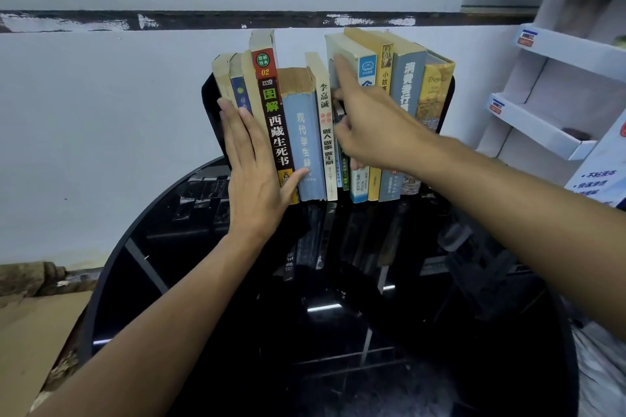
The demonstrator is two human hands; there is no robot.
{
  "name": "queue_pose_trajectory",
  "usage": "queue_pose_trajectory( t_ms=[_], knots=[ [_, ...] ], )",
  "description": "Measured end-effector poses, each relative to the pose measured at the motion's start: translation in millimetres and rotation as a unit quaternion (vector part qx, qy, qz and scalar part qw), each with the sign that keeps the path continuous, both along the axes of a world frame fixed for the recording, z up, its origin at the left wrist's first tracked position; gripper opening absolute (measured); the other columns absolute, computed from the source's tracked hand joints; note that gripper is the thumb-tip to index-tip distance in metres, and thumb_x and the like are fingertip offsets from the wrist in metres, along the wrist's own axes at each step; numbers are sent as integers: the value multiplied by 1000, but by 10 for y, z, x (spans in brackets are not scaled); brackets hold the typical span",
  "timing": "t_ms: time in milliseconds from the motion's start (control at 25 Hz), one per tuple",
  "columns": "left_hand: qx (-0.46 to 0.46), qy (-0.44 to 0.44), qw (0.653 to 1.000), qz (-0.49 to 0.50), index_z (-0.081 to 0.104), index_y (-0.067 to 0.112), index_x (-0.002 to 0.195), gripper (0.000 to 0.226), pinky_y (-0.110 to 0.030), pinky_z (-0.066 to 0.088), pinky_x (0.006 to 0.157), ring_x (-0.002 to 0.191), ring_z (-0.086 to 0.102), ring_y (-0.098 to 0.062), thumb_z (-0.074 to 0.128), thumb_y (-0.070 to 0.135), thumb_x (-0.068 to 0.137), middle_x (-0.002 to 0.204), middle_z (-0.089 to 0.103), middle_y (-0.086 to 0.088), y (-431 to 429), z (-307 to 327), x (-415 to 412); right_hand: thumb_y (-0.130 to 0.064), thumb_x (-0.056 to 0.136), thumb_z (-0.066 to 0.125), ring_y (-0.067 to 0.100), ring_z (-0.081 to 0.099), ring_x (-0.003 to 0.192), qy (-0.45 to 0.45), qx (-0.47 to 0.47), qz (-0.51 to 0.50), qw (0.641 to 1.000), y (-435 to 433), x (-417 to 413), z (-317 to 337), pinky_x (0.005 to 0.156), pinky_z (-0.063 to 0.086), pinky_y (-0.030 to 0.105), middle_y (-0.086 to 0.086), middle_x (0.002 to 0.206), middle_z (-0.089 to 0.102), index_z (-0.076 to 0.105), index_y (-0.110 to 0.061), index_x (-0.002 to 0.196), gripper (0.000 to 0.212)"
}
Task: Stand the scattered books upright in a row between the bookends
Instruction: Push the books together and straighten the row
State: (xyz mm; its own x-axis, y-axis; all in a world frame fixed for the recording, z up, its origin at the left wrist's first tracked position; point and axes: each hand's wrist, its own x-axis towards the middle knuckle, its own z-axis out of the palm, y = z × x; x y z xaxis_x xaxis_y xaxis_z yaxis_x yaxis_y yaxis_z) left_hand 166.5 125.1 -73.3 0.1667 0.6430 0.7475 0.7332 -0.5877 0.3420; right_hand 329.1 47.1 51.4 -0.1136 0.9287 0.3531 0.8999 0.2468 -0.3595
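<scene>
mostly upright books (pixel 303 142) between bookends (pixel 210 105) (black)

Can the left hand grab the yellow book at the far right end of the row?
Probably not as things stand. The left hand lies flat on spines at the row's other end, and the right forearm crosses in front of the yellow book. The right hand is closer.

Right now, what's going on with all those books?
A person is tidying a row of books standing between two black bookends on a dark table. The left hand presses flat on the spines at the left end; the right hand reaches into a gap mid-row, forefinger against a tall pale book.
</scene>
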Motion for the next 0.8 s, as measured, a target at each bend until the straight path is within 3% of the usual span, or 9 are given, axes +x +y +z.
queue_pose_trajectory(
  t_ms=[120, 200, 400, 520, 600, 680, 720, 800],
  knots=[
    [0, -1, 1000, 0, -6, -7, 156, 124, -39, 34, 119, 154, -14, -37, 72, 57, 84, 162, -15, -31, 0, 5, -6, -1, 99, 45, 19, 69, 48, 15, -30, 3, 999, 83, -27, 68, 53, 61, 41, 16, 84, 68, -19, -13, 157, 88],
    [-2, -3, 1000, -1, -6, -7, 156, 124, -42, 39, 116, 155, -13, -38, 72, 57, 84, 163, -15, -31, -3, 10, -9, 0, 99, 44, 18, 70, 49, 6, -51, -4, 999, 123, -37, 93, 56, 62, 42, 15, 78, 67, -20, -12, 157, 87],
    [-1, -14, 1000, -18, -5, -7, 156, 122, -41, 42, 115, 155, -13, -37, 71, 55, 85, 162, -16, -30, -4, 8, -19, 1, 98, 44, 13, 69, 48, -10, -67, -7, 998, 100, -30, 95, 57, 62, 38, 12, 79, 64, -11, -14, 159, 83],
    [-1, -20, 999, -28, -4, -8, 156, 121, -42, 42, 115, 155, -13, -37, 71, 54, 85, 162, -15, -31, 1, 6, -27, -1, 97, 48, 12, 69, 49, -12, -57, -3, 998, 48, 14, 64, 56, 62, 36, 13, 100, 65, 3, -16, 159, 78],
    [-2, -21, 999, -27, -4, -8, 156, 121, -42, 40, 116, 155, -12, -38, 71, 54, 85, 162, -14, -31, 2, 8, -27, -7, 97, 54, 12, 72, 65, -55, -23, -6, 998, 1, 57, 28, 74, 62, 42, 19, 120, 63, 21, -12, 153, 65],
    [-3, -20, 1000, -24, -4, -8, 156, 121, -41, 41, 116, 155, -12, -38, 70, 55, 84, 162, -14, -32, -1, 8, -22, -14, 96, 62, 19, 67, 109, -102, 12, -17, 995, -51, 102, 0, 102, 50, 41, 19, 129, 62, 31, -7, 149, 62],
    [-3, -20, 999, -25, -4, -8, 156, 121, -42, 41, 116, 155, -12, -37, 70, 55, 84, 162, -14, -31, -2, 8, -20, -16, 95, 65, 24, 60, 120, -123, 28, -18, 992, -59, 120, -11, 108, 46, 40, 16, 130, 61, 35, -7, 148, 61],
    [-4, -21, 999, -25, -5, -7, 156, 121, -43, 43, 115, 155, -13, -37, 71, 55, 84, 163, -15, -31, -7, 11, -19, -16, 92, 69, 31, 58, 112, -183, 50, -19, 982, -58, 108, -13, 97, 51, 45, 13, 120, 59, 47, -6, 136, 50]
  ],
)
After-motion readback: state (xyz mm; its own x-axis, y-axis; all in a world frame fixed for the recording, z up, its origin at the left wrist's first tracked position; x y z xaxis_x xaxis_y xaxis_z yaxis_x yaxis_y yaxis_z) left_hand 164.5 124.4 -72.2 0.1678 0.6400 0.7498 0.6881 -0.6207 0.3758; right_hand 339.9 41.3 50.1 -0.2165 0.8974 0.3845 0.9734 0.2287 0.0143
